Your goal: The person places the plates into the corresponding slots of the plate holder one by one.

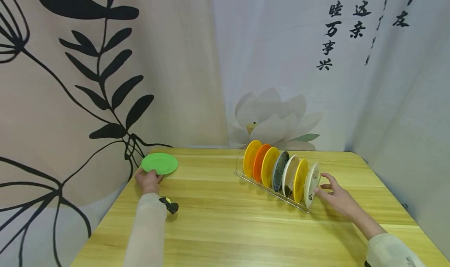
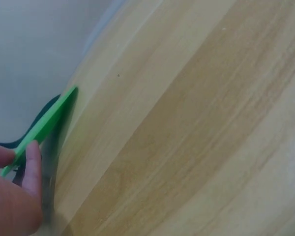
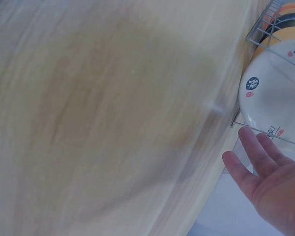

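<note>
At the table's far left, my left hand [image 1: 149,181] pinches the near rim of a green plate [image 1: 159,163] between thumb and fingers. The left wrist view shows that green plate [image 2: 46,120] edge-on and tilted, close over the table's edge. On the right, my right hand [image 1: 335,196] is beside a white plate [image 1: 311,185] with small printed marks, last in a wire rack [image 1: 300,207]. Its fingers are spread and loosely bent, thumb tip right at the plate's rim. In the right wrist view, the fingers [image 3: 258,152] lie just below the white plate [image 3: 270,93].
Behind the white plate, the rack holds a yellow plate [image 1: 300,181], a cream plate [image 1: 290,175], a dark patterned plate [image 1: 280,171], an orange plate [image 1: 259,163] and other yellow ones, all on edge. The wooden table [image 1: 211,220] meets a printed curtain [image 1: 183,83] behind.
</note>
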`<state>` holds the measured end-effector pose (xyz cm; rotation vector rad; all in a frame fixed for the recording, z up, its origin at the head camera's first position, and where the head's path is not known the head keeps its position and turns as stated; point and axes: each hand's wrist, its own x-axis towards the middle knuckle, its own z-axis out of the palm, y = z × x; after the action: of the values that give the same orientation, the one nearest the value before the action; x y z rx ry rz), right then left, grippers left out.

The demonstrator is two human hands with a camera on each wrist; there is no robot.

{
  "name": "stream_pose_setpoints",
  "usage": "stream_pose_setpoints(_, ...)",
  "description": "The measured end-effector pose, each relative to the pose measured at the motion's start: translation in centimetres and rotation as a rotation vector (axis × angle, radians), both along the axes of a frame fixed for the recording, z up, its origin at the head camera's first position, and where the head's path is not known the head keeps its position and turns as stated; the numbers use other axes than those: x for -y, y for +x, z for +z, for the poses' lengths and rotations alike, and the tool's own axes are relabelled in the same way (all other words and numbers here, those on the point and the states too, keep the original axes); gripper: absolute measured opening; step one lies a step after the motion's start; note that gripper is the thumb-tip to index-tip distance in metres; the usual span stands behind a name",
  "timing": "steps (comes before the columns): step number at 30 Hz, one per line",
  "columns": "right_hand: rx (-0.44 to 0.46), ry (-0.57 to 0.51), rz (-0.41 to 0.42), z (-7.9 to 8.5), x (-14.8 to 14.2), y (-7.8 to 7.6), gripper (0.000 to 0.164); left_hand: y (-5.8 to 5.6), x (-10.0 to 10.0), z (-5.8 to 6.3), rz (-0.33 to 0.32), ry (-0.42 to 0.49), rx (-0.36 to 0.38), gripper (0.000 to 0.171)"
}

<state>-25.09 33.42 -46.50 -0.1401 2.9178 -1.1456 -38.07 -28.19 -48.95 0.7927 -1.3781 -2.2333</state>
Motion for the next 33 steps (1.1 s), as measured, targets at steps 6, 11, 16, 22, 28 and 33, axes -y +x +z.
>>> stream_pose_setpoints(6,-0.012,0.002,0.007,0.0,0.0,0.0,0.072,0.3,0.0,0.1,-0.062,-0.055,-0.024,0.083)
stream_pose_setpoints(11,-0.016,0.003,0.013,0.0,0.0,0.0,0.073,0.1,-0.1,0.1,-0.106,-0.095,-0.038,0.081)
stream_pose_setpoints(16,-0.013,0.022,0.015,0.0,-0.1,0.0,0.075,0.1,-0.4,0.2,-0.129,-0.12,-0.028,0.077)
stream_pose_setpoints(22,-0.005,0.017,0.014,-0.1,-0.1,0.1,0.075,0.1,-1.1,0.8,-0.178,-0.115,-0.083,0.078)
stream_pose_setpoints(28,0.002,0.02,0.013,-0.2,-0.2,0.1,0.075,-0.2,-1.8,1.4,-0.239,-0.133,-0.1,0.077)
stream_pose_setpoints(33,-0.008,0.019,0.013,-0.2,-0.1,0.1,0.074,-0.2,-2.6,2.5,-0.28,-0.146,-0.102,0.076)
